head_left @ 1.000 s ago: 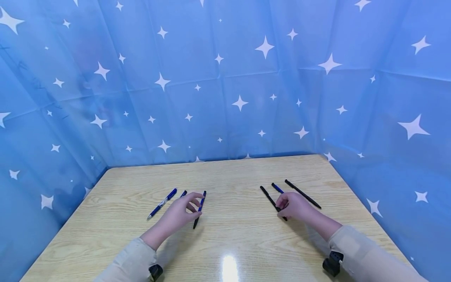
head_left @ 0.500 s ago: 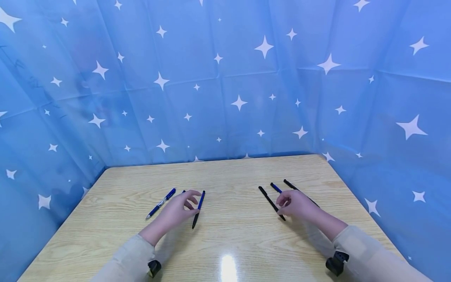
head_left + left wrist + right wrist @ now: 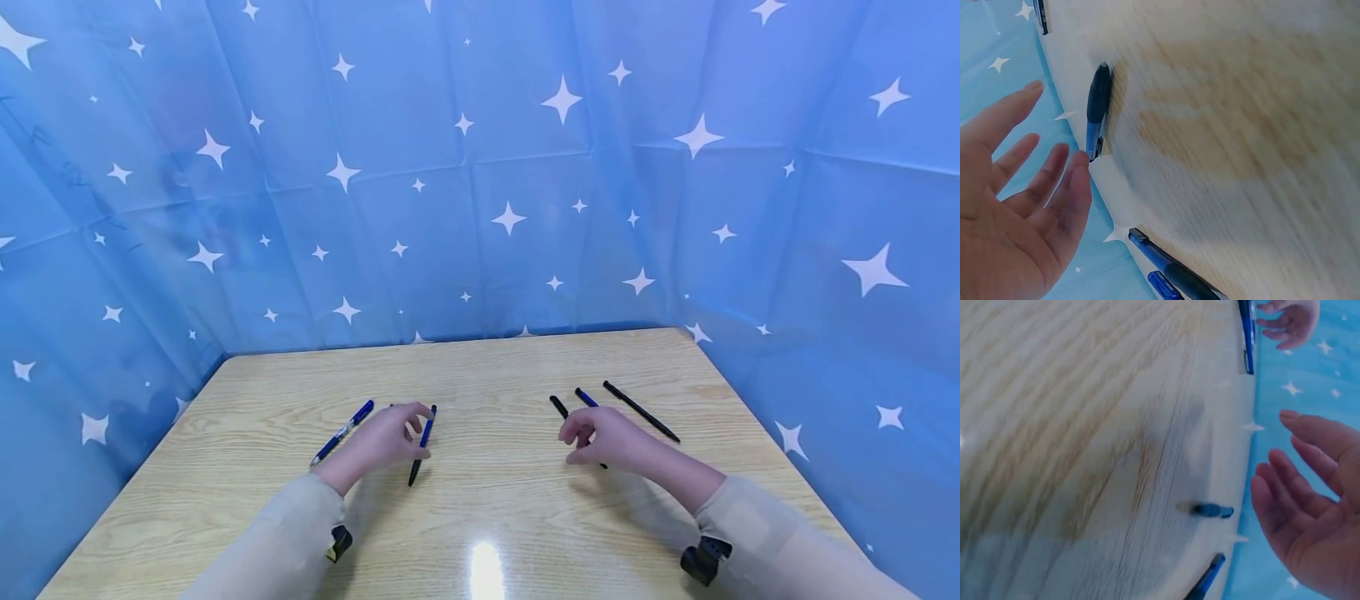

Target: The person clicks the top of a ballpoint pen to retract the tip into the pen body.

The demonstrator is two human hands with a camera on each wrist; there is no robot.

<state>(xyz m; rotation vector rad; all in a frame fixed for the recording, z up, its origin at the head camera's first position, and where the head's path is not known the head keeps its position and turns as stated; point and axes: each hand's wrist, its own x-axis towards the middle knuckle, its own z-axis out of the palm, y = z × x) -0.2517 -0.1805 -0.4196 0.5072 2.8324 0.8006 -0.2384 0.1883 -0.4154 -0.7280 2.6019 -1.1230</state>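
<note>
My left hand [image 3: 386,437] hovers over the left pens with its fingers parted and loosely bent. A blue pen with a black grip [image 3: 426,435] lies on the table by its thumb and fingertips; the left wrist view shows that pen [image 3: 1098,112] apart from the fingers. Beneath this hand a second pen is mostly hidden, and a blue-and-white pen [image 3: 342,433] lies to its left. My right hand [image 3: 611,437] hangs over a black pen [image 3: 558,407], hiding its middle. In the right wrist view the right hand [image 3: 1310,500] holds nothing, its fingers apart.
Right of that black pen lie a blue pen [image 3: 587,397], partly hidden, and another black pen [image 3: 641,411]. The wooden table [image 3: 487,483] ends at a blue star-patterned curtain [image 3: 450,167] behind and at the sides. Small dark devices sit at both cuffs.
My right hand has moved left, uncovering more of the rightmost pen and covering the middle of the left black one. The left hand has shifted slightly right. The pens appear to lie where they were.
</note>
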